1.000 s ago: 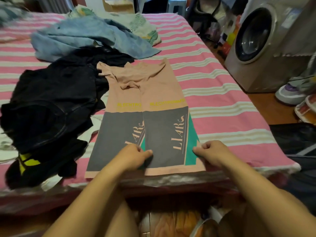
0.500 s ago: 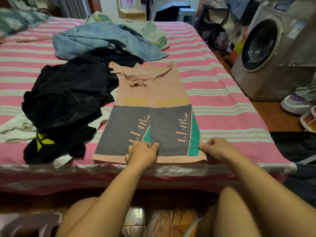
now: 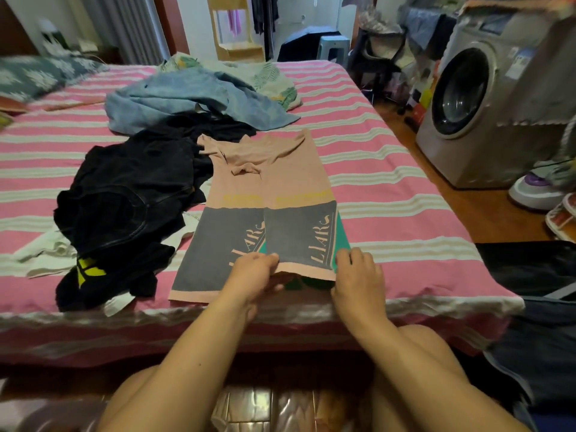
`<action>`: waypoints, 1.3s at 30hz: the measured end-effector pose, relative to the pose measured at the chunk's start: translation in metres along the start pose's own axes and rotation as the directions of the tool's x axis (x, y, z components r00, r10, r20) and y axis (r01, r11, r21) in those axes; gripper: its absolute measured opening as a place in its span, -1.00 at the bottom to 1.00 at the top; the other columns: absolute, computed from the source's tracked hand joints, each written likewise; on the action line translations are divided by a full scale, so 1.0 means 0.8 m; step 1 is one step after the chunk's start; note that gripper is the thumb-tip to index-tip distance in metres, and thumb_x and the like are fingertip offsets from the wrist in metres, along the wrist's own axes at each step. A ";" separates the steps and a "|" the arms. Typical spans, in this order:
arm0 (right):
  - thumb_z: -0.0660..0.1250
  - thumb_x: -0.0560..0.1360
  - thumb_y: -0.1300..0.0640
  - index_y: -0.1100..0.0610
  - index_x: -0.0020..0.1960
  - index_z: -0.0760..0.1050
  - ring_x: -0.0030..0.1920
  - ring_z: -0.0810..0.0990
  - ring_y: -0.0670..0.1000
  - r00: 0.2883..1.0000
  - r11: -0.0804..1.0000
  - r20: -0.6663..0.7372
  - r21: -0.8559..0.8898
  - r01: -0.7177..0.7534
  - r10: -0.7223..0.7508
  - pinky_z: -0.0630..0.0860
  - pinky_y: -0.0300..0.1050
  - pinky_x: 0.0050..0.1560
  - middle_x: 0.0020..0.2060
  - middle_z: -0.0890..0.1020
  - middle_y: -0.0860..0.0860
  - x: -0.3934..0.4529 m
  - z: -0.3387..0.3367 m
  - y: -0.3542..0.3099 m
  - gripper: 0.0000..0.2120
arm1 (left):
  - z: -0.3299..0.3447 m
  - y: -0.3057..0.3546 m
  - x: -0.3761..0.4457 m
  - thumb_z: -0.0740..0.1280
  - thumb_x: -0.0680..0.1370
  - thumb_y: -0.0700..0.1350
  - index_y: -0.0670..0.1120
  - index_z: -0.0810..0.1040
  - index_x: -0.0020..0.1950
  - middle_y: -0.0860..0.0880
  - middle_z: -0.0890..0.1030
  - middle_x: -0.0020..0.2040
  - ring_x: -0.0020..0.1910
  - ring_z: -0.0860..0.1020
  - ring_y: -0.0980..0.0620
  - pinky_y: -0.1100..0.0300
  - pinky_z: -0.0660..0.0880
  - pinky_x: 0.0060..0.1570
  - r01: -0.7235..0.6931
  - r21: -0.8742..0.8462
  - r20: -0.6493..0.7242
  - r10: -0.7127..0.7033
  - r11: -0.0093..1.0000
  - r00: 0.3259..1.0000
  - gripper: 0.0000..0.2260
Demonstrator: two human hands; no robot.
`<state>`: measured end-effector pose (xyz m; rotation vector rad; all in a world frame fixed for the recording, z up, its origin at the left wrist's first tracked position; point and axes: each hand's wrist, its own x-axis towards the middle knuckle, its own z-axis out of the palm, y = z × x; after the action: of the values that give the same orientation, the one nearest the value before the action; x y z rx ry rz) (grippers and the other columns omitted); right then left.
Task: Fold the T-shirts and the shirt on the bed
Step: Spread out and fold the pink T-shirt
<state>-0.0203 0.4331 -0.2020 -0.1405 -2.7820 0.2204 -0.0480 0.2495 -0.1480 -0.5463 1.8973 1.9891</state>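
A pink and grey T-shirt (image 3: 268, 194) lies lengthwise on the bed, its two sides folded in to meet at the middle. My left hand (image 3: 254, 271) grips the bottom hem near the centre seam. At the hem's right corner my right hand (image 3: 358, 272) grips the cloth. The right part of the hem is lifted off the bed, showing green fabric beneath. A heap of black clothes (image 3: 124, 194) lies left of it, with a light blue shirt (image 3: 187, 99) behind.
The pink-striped bed (image 3: 405, 188) runs away from me, its near edge just under my hands. A leaf-print cloth (image 3: 274, 82) lies at the far side. A washing machine (image 3: 486, 104) stands to the right, shoes (image 3: 536, 188) on the wooden floor beside it.
Both hands have closed on the bottom hem and raised its right part off the bed. My view has tilted up and back.
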 end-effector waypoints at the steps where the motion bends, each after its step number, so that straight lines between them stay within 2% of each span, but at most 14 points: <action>1: 0.41 0.19 0.41 0.14 -0.07 0.39 -0.25 0.42 0.15 1.000 1.000 -0.005 -0.001 -0.015 0.015 0.26 -0.03 -0.32 -0.21 0.46 0.07 0.000 -0.004 0.010 -0.61 | -0.003 -0.003 0.002 0.26 0.63 -0.22 -0.11 0.45 -0.10 -0.14 0.58 -0.13 -0.09 0.68 -0.15 0.13 0.55 -0.27 -0.012 0.033 -0.009 0.013 0.999 1.000 -0.88; 5: 0.36 0.15 0.49 0.16 -0.17 0.37 -0.46 0.38 0.19 0.997 1.000 -0.072 -0.001 -0.025 0.025 0.14 -0.08 -0.45 -0.34 0.41 0.08 -0.006 -0.018 0.028 -0.63 | 0.000 -0.025 0.007 0.32 0.60 -0.23 -0.06 0.40 -0.24 -0.13 0.40 -0.27 -0.24 0.41 -0.05 0.15 0.42 -0.24 -0.064 0.226 -0.073 0.083 0.972 0.994 -0.76; 9: 0.34 0.17 0.44 0.16 -0.21 0.38 -0.46 0.38 0.18 0.994 0.996 -0.076 -0.066 0.067 -0.072 0.11 -0.06 -0.42 -0.35 0.41 0.10 -0.019 -0.022 0.032 -0.70 | 0.006 -0.051 0.008 0.37 0.47 -0.24 -0.05 0.43 -0.30 -0.09 0.42 -0.35 -0.29 0.38 -0.04 0.12 0.29 -0.25 -0.034 0.323 -0.144 0.084 0.946 0.986 -0.80; 14: 0.46 0.18 0.40 0.13 -0.21 0.35 -0.42 0.36 0.15 0.990 0.977 0.098 -0.178 0.114 -0.098 0.12 -0.04 -0.42 -0.32 0.38 0.08 -0.026 -0.013 0.047 -0.64 | 0.004 -0.072 0.007 0.35 0.52 -0.22 -0.08 0.40 -0.31 -0.04 0.44 -0.37 -0.32 0.40 -0.05 0.15 0.31 -0.33 -0.052 0.482 -0.136 0.133 0.874 0.982 -0.76; 17: 0.41 0.30 0.31 0.08 -0.18 0.29 -0.36 0.26 0.10 0.967 0.964 0.197 -0.179 0.195 -0.159 0.15 -0.03 -0.42 -0.26 0.33 0.04 -0.023 -0.014 0.055 -0.68 | 0.002 -0.075 0.011 0.36 0.53 -0.17 -0.08 0.39 -0.32 -0.03 0.47 -0.38 -0.31 0.43 -0.07 0.13 0.32 -0.30 -0.075 0.562 -0.117 0.169 0.823 0.979 -0.74; 19: 0.35 0.41 0.27 0.06 -0.11 0.26 -0.26 0.34 0.11 0.934 0.947 0.298 -0.191 0.258 -0.195 0.29 0.02 -0.38 -0.18 0.34 0.04 -0.022 -0.016 0.062 -0.73 | -0.001 -0.074 0.012 0.34 0.55 -0.14 -0.07 0.42 -0.31 -0.03 0.53 -0.36 -0.29 0.49 -0.06 0.12 0.39 -0.26 -0.081 0.629 -0.077 0.166 0.773 0.983 -0.75; 21: 0.28 0.53 0.20 0.08 0.00 0.32 -0.08 0.46 0.17 0.868 0.947 0.451 -0.132 0.294 -0.207 0.45 0.07 -0.20 -0.06 0.38 0.08 -0.015 -0.031 0.066 -0.86 | -0.008 -0.066 0.013 0.32 0.57 -0.06 -0.08 0.48 -0.28 -0.07 0.59 -0.28 -0.20 0.54 -0.10 0.10 0.44 -0.18 -0.101 0.759 0.017 0.136 0.644 0.991 -0.76; 22: 0.24 0.57 0.15 0.10 0.07 0.38 -0.01 0.49 0.19 0.818 0.952 0.537 -0.081 0.294 -0.207 0.47 0.04 -0.11 0.00 0.39 0.09 -0.003 -0.043 0.066 -0.91 | -0.012 -0.057 0.013 0.30 0.59 0.00 -0.10 0.53 -0.26 -0.08 0.61 -0.26 -0.19 0.56 -0.10 0.12 0.44 -0.17 -0.111 0.817 0.064 0.102 0.566 0.993 -0.73; 24: 0.25 0.58 0.13 0.08 0.18 0.51 0.09 0.54 0.18 0.731 0.963 0.659 -0.034 0.268 -0.180 0.44 -0.05 -0.03 0.09 0.43 0.07 0.039 -0.069 0.066 -0.80 | -0.023 -0.030 0.023 0.25 0.62 0.09 -0.16 0.59 -0.21 -0.09 0.67 -0.28 -0.27 0.63 -0.08 0.14 0.52 -0.15 -0.117 0.863 0.097 0.066 0.492 0.993 -0.62; 28: 0.23 0.48 0.30 0.07 0.19 0.61 0.16 0.58 0.12 0.836 0.979 0.517 0.016 0.204 -0.182 0.48 -0.09 0.09 0.15 0.63 0.06 0.149 -0.081 0.058 -0.64 | -0.039 0.037 0.070 0.26 0.64 0.05 -0.17 0.60 -0.12 -0.10 0.69 -0.29 -0.27 0.66 -0.13 0.06 0.58 -0.14 -0.173 0.787 0.031 0.243 0.592 0.970 -0.67; 31: 0.22 0.48 0.32 0.10 0.16 0.62 0.15 0.58 0.10 0.862 0.983 0.474 0.063 0.170 -0.180 0.42 -0.15 0.00 0.14 0.65 0.04 0.231 -0.054 0.043 -0.66 | -0.041 0.065 0.130 0.29 0.63 -0.04 -0.10 0.59 -0.06 -0.09 0.69 -0.19 -0.21 0.66 -0.09 -0.01 0.64 -0.10 -0.220 0.716 -0.005 0.320 0.662 0.947 -0.83; 33: 0.26 0.47 0.29 0.09 0.17 0.60 0.14 0.58 0.13 0.882 0.982 0.431 0.049 0.185 -0.188 0.46 -0.11 0.02 0.15 0.64 0.07 0.294 -0.012 0.035 -0.68 | -0.041 0.073 0.186 0.28 0.60 -0.10 -0.05 0.56 0.01 -0.06 0.68 -0.04 -0.05 0.64 -0.11 -0.02 0.59 0.03 -0.250 0.751 -0.039 0.419 0.611 0.907 -0.92; 35: 0.31 0.50 0.22 0.08 0.22 0.56 0.14 0.57 0.16 0.900 0.974 0.384 -0.009 0.228 -0.208 0.51 -0.04 0.06 0.17 0.61 0.09 0.364 0.043 0.027 -0.70 | -0.039 0.090 0.254 0.27 0.59 -0.12 0.00 0.54 0.13 -0.05 0.64 0.11 0.06 0.58 -0.14 -0.03 0.54 0.09 -0.300 0.802 -0.050 0.558 0.517 0.828 -0.85; 39: 0.22 0.63 0.02 0.08 0.32 0.43 0.22 0.49 0.23 0.930 0.956 0.277 -0.101 0.276 -0.240 0.51 0.09 0.14 0.24 0.48 0.13 0.502 0.141 0.016 -0.70 | -0.028 0.135 0.396 0.20 0.59 -0.08 -0.02 0.50 0.10 -0.07 0.54 0.10 0.09 0.49 -0.14 -0.08 0.49 0.08 -0.423 0.874 0.087 0.778 0.241 0.623 -0.86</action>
<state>-0.4337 0.4806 -0.1759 0.2409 -3.0390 -0.0240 -0.3756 0.2151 -0.2111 0.2284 3.3792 0.8847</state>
